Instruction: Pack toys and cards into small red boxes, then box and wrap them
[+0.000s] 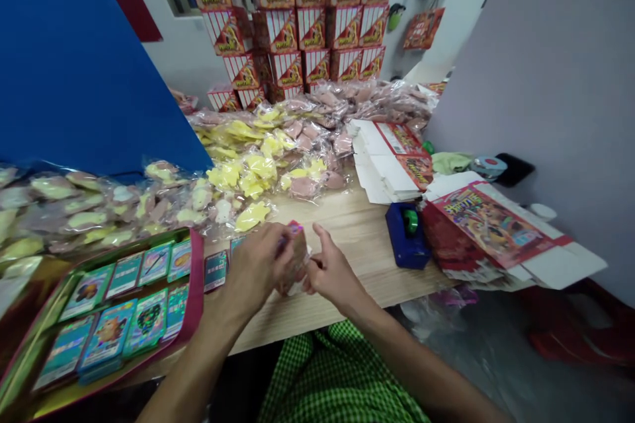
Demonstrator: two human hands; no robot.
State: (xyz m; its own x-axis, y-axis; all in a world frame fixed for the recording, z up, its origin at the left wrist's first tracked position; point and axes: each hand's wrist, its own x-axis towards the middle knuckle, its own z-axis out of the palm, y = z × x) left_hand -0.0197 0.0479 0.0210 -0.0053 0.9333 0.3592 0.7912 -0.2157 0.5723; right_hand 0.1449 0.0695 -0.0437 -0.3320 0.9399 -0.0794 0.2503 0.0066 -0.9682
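In the middle of the table, my left hand (265,258) is closed around a small shiny packet (296,251) with a pink-purple top edge. Blur and fingers hide most of it, so its contents cannot be made out. My right hand (331,271) meets the packet from the right, its fingers curled at the lower side and its thumb raised. Beside my left wrist lies a teal card (216,269), with another partly covered behind the hand. A red-rimmed tray (197,271) at the left holds several stacks of teal cards (110,330).
Bagged yellow and pink pieces (255,175) are heaped along the back and left. A blue tape dispenser (407,241) stands to the right, near flattened printed boxes (496,221). Red boxes (312,26) are stacked behind. A blue panel (84,66) borders the left.
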